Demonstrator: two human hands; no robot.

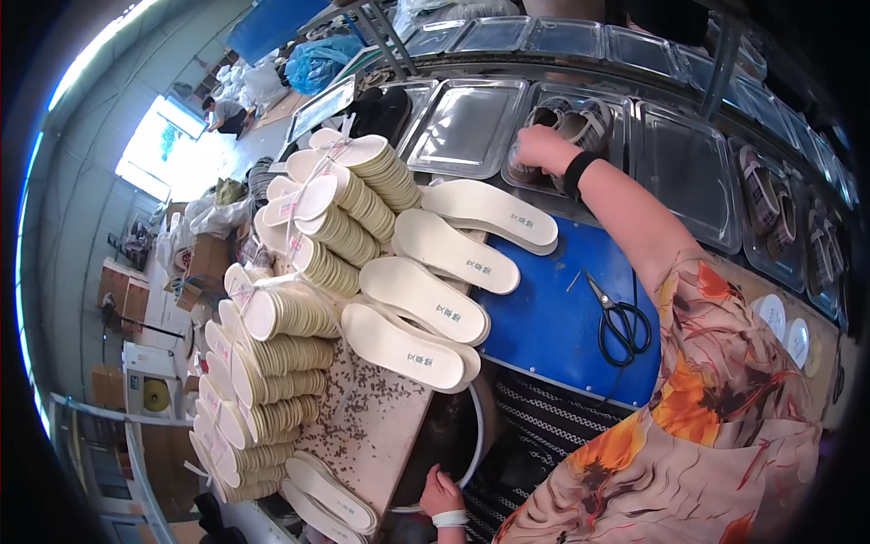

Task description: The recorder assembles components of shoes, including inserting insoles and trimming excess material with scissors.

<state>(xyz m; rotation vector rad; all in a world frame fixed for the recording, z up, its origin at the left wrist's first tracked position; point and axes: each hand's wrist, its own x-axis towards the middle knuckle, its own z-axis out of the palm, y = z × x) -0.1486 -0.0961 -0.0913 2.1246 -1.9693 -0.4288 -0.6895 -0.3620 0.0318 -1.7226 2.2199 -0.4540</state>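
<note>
My right hand, with a black band at the wrist, reaches to a metal tray on the rack. Its fingers are closed on a plaid shoe; a second plaid shoe lies beside it. Low in the view, my left hand, with a white band at the wrist, is loosely curled beside the table edge, and nothing shows in it. Between the hands, cream insoles with small green print lie in overlapping pairs across the table edge and a blue board. Black-handled scissors rest on that board.
Tied stacks of insoles cover the left of the speckled table. More insoles lie at its near corner. Other metal trays line the rack, some with plaid shoes. A person crouches far off among bags.
</note>
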